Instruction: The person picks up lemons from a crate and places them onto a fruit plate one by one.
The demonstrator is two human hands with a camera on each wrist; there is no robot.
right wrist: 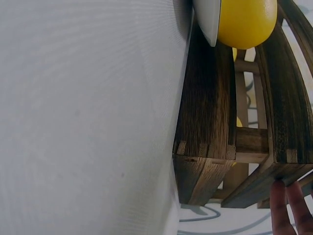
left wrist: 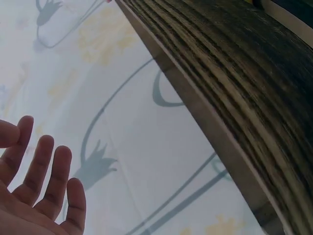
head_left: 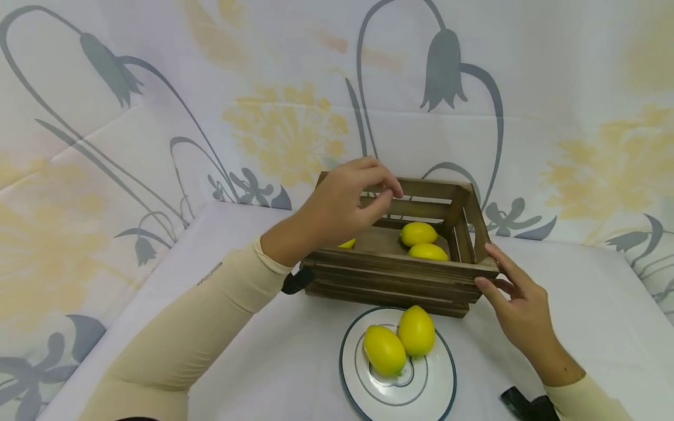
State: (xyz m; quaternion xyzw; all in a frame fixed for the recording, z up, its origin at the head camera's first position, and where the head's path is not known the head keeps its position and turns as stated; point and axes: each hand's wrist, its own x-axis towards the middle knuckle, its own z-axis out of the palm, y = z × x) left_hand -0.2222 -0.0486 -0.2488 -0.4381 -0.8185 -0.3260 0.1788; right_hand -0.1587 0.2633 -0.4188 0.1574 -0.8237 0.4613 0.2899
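Note:
My left hand is raised over the left part of a slatted wooden crate, its fingers loosely bent and nothing between them. In the left wrist view the fingers are spread beside the crate wall. My right hand holds the crate's front right corner, thumb at the front and fingers at the end. Its fingertips touch the end slat in the right wrist view. Inside the crate lie a yellow lemon, a second lemon and another lemon, mostly hidden by my left wrist.
A white plate with a dark rim stands in front of the crate, bearing one lemon and another lemon. White cloth covers the table. Behind the crate hangs a flower-patterned curtain.

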